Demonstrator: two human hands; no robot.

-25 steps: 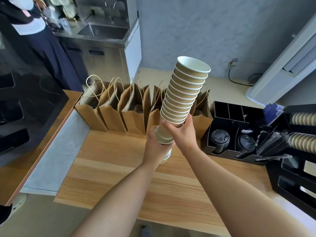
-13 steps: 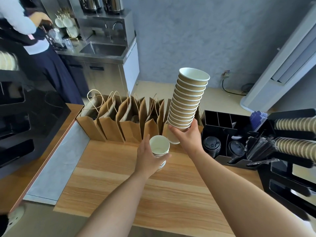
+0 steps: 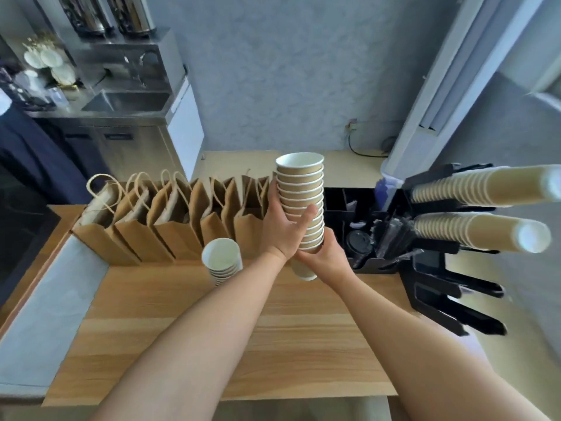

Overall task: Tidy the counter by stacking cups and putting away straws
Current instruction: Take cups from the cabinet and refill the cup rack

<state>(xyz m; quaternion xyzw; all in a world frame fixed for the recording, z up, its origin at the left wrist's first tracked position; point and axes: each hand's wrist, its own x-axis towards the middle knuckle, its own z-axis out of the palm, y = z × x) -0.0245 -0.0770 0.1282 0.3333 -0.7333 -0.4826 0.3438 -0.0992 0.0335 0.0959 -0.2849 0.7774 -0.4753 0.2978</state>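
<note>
A tall stack of brown paper cups [image 3: 301, 189] is held upright above the wooden counter [image 3: 230, 326]. My left hand [image 3: 280, 227] grips its side with the thumb across the front. My right hand [image 3: 323, 258] holds the stack's bottom from below. A short stack of cups [image 3: 221, 261] stands on the counter to the left, with no hand on it. Wrapped straws [image 3: 391, 235] lie in the black organizer [image 3: 367, 262] at the right.
A row of brown paper bags [image 3: 170, 220] lines the counter's far edge. A black dispenser [image 3: 440, 268] at the right holds two horizontal cup rows [image 3: 473, 208]. Black lids [image 3: 358, 243] sit in the organizer. A sink [image 3: 127, 101] is beyond, and a person stands at far left.
My left hand let go of the short stack, which now stands on the counter, and moved right onto the tall stack. The tall stack came upright.
</note>
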